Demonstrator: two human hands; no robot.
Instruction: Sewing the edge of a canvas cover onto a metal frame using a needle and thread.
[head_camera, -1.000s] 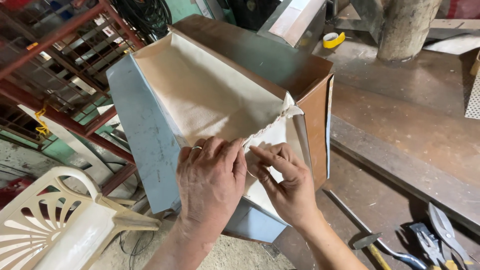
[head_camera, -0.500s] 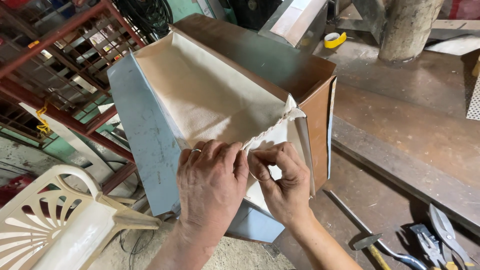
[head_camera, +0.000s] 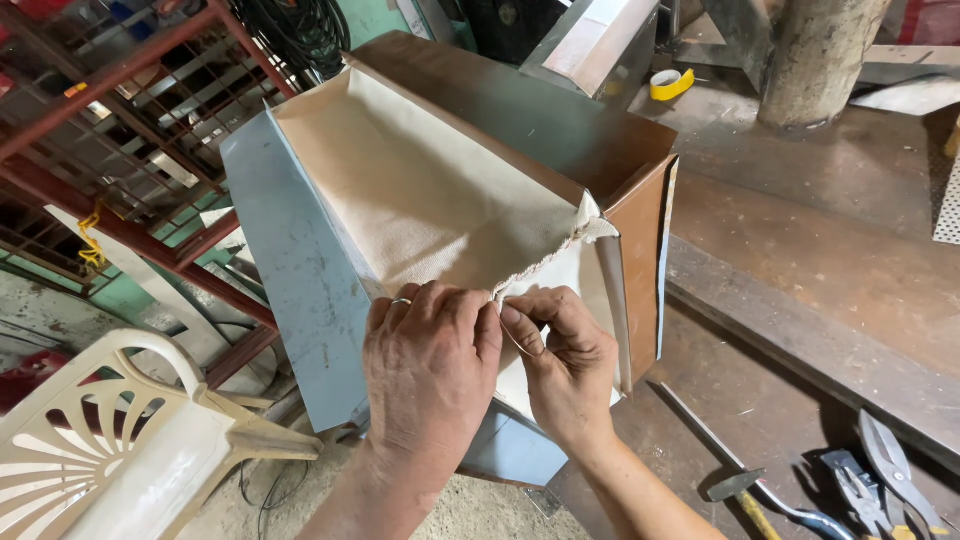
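Left hand (head_camera: 432, 368) and right hand (head_camera: 566, 362) — fingers pinched together on frayed edge of cream canvas (head_camera: 440, 195), lining the sheet-metal box (head_camera: 300, 270) on workbench (head_camera: 800, 270) — hammer (head_camera: 735, 480) near.

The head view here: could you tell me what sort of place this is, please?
Probably a sheet-metal workshop: a folded metal duct lined with canvas, a hammer and tin snips on the worn bench.

single head view, close, looking down at workbench (head_camera: 800, 260).
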